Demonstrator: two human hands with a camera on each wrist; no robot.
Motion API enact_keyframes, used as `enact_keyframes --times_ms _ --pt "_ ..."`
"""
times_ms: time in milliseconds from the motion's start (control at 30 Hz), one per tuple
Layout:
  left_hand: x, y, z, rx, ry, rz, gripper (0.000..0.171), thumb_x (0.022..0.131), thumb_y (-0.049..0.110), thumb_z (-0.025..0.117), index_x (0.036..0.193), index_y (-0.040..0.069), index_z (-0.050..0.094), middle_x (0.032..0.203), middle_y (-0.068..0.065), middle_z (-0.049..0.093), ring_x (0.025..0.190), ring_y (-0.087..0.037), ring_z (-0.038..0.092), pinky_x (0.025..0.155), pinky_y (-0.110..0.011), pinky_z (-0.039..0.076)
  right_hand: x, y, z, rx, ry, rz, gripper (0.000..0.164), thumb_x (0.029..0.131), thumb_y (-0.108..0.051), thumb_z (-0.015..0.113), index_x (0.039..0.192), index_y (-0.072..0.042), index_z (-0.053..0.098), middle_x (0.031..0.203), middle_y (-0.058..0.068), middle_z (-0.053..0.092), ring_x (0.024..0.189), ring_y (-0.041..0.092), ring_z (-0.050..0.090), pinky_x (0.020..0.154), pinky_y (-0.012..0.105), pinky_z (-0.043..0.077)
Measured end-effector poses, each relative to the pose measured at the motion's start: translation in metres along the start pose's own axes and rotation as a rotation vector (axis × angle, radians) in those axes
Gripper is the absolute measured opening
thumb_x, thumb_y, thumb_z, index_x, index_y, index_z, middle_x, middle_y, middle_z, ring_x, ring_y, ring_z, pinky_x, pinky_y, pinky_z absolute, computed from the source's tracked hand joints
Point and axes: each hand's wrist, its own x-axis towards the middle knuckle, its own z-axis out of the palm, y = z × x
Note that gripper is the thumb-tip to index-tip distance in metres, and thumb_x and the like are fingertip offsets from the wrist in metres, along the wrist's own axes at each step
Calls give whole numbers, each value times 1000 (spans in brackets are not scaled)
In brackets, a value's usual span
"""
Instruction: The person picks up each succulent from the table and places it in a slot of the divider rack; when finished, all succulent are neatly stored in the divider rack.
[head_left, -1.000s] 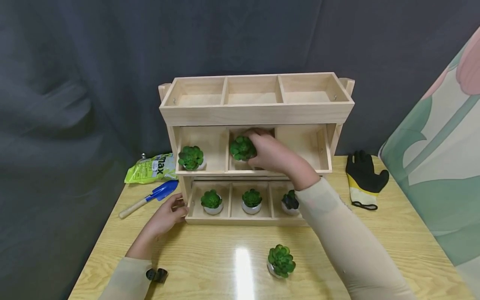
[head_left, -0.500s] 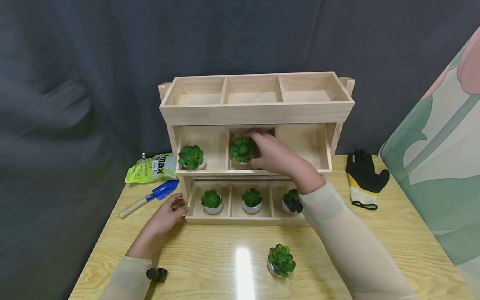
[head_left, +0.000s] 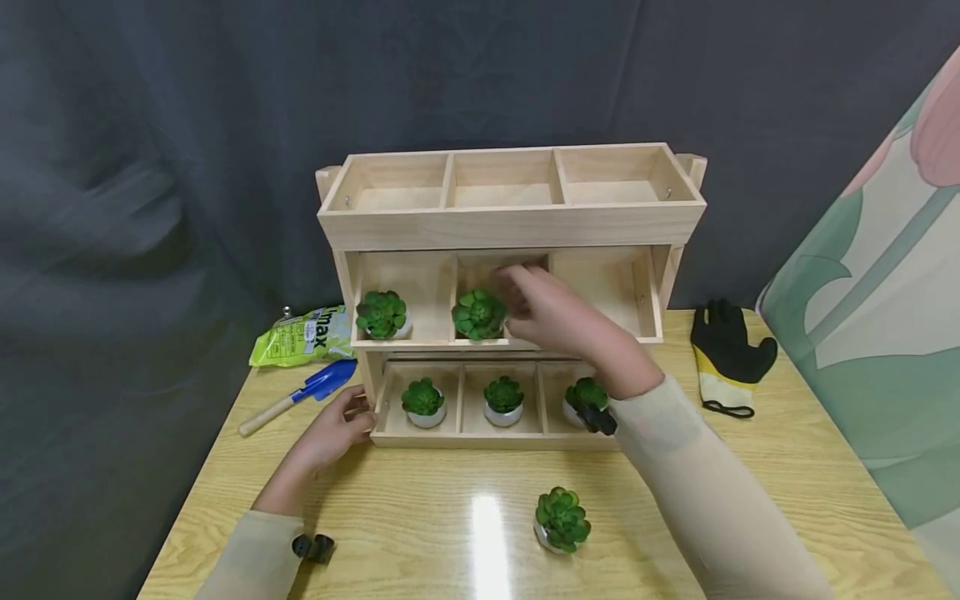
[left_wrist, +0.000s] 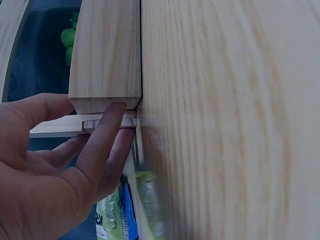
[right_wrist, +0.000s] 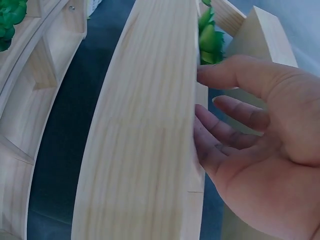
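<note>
A three-tier wooden plant shelf stands on the table, each tier split into three compartments. My left hand grips the left end of its bottom tier; in the left wrist view the thumb and fingers lie around the tray's corner. In the middle tier's centre compartment sits a potted succulent. Just right of it is my right hand, apart from the plant, with loosely bent fingers holding nothing. Another succulent sits in that tier's left compartment.
Each bottom compartment holds a succulent, such as the middle one. One more succulent stands on the table in front. Left lie a blue trowel and a green bag; right, a black glove.
My right hand has let go of the succulent, which now sits lower against the front of the centre compartment. The hand has drawn slightly right. My left hand has stayed in place.
</note>
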Motion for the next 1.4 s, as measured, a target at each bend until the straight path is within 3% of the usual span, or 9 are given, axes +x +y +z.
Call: enact_keyframes --times_ms 200,333,800,1200,1400 --pt "-1 0 0 2 -3 4 67 110 14 54 168 0 22 163 -34 39 148 -52 48 109 -57 57 -16 0 -3 95 19 1 68 95 0 74 156 3 45 144 24 59 126 38 65 110 51 57" --pt "-1 -2 -1 5 -3 8 68 110 14 55 168 0 22 162 -33 39 147 -52 49 108 -57 58 -30 -2 -4 146 32 21 68 97 -3 75 157 -2 45 147 20 59 128 35 66 111 51 57" --pt "0 -1 0 6 1 16 68 110 15 53 167 -1 22 161 -34 39 146 -52 48 107 -55 59 -86 -3 -1 109 45 18 62 99 -5 74 155 -6 48 151 19 57 130 36 65 108 55 58" --pt "-1 -3 0 -1 7 27 66 110 13 54 167 -1 23 158 -34 41 143 -51 52 105 -54 60 -139 5 14 94 24 -15 54 99 -13 77 149 -18 56 141 2 65 120 17 68 99 37 61" --pt "-1 -2 -1 -6 -2 25 66 110 14 53 167 0 23 159 -34 40 144 -51 51 105 -53 61 -166 21 25 147 -8 -51 57 97 -14 80 148 -25 55 140 -5 64 122 9 65 99 32 61"
